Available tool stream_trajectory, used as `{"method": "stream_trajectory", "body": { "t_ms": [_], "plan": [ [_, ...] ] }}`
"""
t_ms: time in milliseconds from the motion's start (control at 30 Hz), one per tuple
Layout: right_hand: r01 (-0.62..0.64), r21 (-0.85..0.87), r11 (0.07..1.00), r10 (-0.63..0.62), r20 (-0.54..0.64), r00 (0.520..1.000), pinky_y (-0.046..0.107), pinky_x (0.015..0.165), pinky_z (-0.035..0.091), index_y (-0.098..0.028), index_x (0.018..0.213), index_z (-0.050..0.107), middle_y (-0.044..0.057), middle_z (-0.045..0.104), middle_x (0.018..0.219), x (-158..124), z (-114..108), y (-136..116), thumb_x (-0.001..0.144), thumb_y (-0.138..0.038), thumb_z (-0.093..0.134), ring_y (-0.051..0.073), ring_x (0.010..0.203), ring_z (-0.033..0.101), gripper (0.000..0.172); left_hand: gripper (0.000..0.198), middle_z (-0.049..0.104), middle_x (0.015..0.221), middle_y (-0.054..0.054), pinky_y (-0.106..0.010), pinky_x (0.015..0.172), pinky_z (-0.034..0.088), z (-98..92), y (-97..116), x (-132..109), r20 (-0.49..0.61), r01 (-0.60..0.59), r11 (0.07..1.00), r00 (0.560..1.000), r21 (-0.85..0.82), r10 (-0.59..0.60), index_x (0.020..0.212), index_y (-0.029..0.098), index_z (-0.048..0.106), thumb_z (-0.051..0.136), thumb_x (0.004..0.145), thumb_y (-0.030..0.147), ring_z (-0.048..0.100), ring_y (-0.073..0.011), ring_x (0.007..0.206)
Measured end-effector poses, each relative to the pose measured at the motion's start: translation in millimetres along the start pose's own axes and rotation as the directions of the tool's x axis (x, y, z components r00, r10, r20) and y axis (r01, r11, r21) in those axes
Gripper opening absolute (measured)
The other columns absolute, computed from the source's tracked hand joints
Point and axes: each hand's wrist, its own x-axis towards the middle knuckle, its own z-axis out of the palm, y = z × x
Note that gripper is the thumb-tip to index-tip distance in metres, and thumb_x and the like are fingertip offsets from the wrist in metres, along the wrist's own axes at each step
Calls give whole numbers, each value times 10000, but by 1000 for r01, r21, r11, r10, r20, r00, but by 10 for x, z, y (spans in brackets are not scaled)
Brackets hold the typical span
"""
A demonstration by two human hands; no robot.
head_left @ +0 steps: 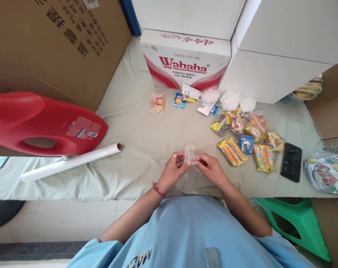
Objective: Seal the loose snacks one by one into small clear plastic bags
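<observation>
A blue T-shirt (196,227) on the person's body lies nearest the camera, just below the cloth-covered desk (135,141). At the back left stands a large brown cardboard box (46,56) with dark printed characters; at the back right rises a white block (283,37). Between them, a white and red Wahaha carton (185,59) stands on the cloth. A red jug (46,115) lies along the left side, handle hole showing, with a white roll (70,162) just in front of it. A green stool (307,219) sits below the desk's right front edge. A printed plastic bag (327,173) rests at the far right, beside a dark phone (291,162).

The left hand (173,169) and right hand (212,169) are close together near the front edge, each pinching a clear plastic bag (190,153) between thumb and fingers. The bag is between them, above the cloth. To their right is a cluster of small snacks, among them two yellow striped packets (231,152) and a blue packet (246,144). Behind these sit white bundles (230,100). An orange packet (157,102) lies apart, in front of the carton's left end.
</observation>
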Motion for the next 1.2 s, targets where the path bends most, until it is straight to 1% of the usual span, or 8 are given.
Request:
{"method": "stream_trajectory", "body": {
  "t_ms": [100,400,567,767,833,933,1033,1200],
  "plan": [
    [-75,131,989,69,50,996,271,657,421,-211,908,715,3,639,786,-13,-93,-105,881,-443,701,144,702,540,234,422,693,874,-8,-277,764,516,-30,25,59,-30,-11,999,999,39,12,932,175,651,886,652,387,644,-140,773],
    [-244,517,820,319,-59,946,206,447,246,-206,857,709,-62,469,641,-19,-616,-67,703,-448,895,61,504,313,342,474,528,556,66,-207,457,305,-408,280,51,-85,7,1000,996,17,-5,693,179,579,830,716,580,388,-52,452],
    [-163,593,789,335,-192,923,186,441,277,-212,837,688,-65,453,657,24,-659,-51,663,-396,919,61,525,323,343,487,512,533,69,-207,380,261,-565,307,35,-27,99,994,995,-54,-101,691,193,558,839,700,590,374,-58,399],
    [43,367,929,156,-494,856,265,690,548,-243,1009,688,9,621,919,27,-546,-21,793,-486,820,135,787,571,351,500,604,610,33,-234,379,351,-580,226,73,-92,157,985,982,-67,-163,787,201,618,764,740,676,481,-103,423],
    [-25,348,937,188,-443,877,258,601,532,-235,966,675,14,623,867,-3,-467,-38,827,-543,772,140,723,566,352,495,654,675,13,-242,391,356,-557,180,91,-143,139,989,979,-59,-146,821,206,618,710,783,691,533,-119,443],
    [-250,380,890,332,-167,928,233,446,437,-211,892,671,26,644,805,-50,-256,-66,826,-678,698,119,580,528,472,467,676,743,6,-237,392,326,-506,122,106,-194,110,992,974,-64,-120,874,218,616,656,835,681,576,-128,472],
    [-396,343,852,405,46,913,225,410,415,-199,918,671,51,706,891,-73,27,-72,792,-745,678,102,534,542,560,457,678,779,2,-242,403,327,-444,95,99,-195,85,994,976,-72,-98,944,227,627,621,867,677,606,-138,495],
    [-476,375,795,472,108,875,213,377,373,-187,972,650,62,743,838,-34,352,-72,810,-760,644,91,454,528,596,482,703,830,-12,-245,399,321,-361,118,73,-203,62,991,975,-123,-86,1041,216,622,582,895,674,626,-143,498]
  ]
}}
